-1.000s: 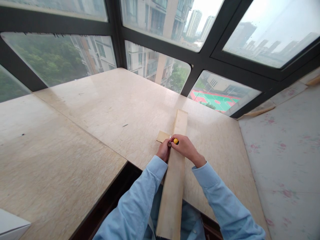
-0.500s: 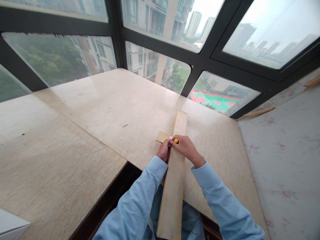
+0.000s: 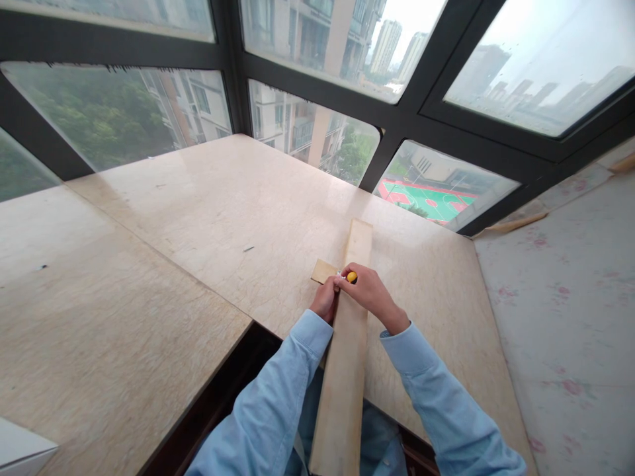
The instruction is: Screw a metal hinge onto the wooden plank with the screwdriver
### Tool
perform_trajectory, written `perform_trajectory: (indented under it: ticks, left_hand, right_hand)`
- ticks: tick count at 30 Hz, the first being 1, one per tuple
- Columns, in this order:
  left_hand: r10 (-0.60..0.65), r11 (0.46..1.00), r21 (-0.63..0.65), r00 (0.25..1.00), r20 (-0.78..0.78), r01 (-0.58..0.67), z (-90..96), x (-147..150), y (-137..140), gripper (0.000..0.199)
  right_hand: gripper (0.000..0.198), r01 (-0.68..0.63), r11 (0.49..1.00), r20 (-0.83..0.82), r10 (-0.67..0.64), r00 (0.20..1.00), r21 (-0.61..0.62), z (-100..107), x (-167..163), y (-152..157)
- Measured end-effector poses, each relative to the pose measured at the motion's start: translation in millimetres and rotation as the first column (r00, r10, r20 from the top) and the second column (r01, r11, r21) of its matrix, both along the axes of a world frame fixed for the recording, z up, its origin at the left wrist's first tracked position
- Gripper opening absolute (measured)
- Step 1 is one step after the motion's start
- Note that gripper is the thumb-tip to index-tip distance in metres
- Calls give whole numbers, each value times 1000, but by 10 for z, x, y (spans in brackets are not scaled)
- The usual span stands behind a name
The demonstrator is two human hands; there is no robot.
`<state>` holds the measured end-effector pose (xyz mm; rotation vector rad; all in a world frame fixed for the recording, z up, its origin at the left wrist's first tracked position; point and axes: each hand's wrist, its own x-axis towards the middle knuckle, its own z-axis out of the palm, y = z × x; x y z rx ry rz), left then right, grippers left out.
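Note:
A long pale wooden board runs from my lap onto the tabletop. Against its left edge, a short flat wooden piece sticks out sideways. A small shiny metal piece shows at the joint between them, its shape mostly covered by fingers. My left hand is closed at this joint, its fingertips pinched by the metal piece. Above the board, my right hand is closed around a tool like a screwdriver with a rounded yellow handle. The tool's tip is hidden.
A loose screw or nail lies on the marbled tabletop, with a small dark bit farther left. A white box sits at lower left. Dark-framed windows edge the back; a flowered wall stands at right.
My right fingers and the yellow handle have shifted very slightly up and right. My left hand and both wooden pieces stay nearly in place.

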<state>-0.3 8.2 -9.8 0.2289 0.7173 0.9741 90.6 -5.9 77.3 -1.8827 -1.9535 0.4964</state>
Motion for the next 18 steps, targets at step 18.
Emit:
perform_trajectory:
  ticks: [18]
  left_hand:
    - [42, 999, -2, 999, -8, -42, 16, 8, 4, 10]
  right_hand:
    - [12, -101, 994, 47, 102, 994, -28, 22, -13, -21]
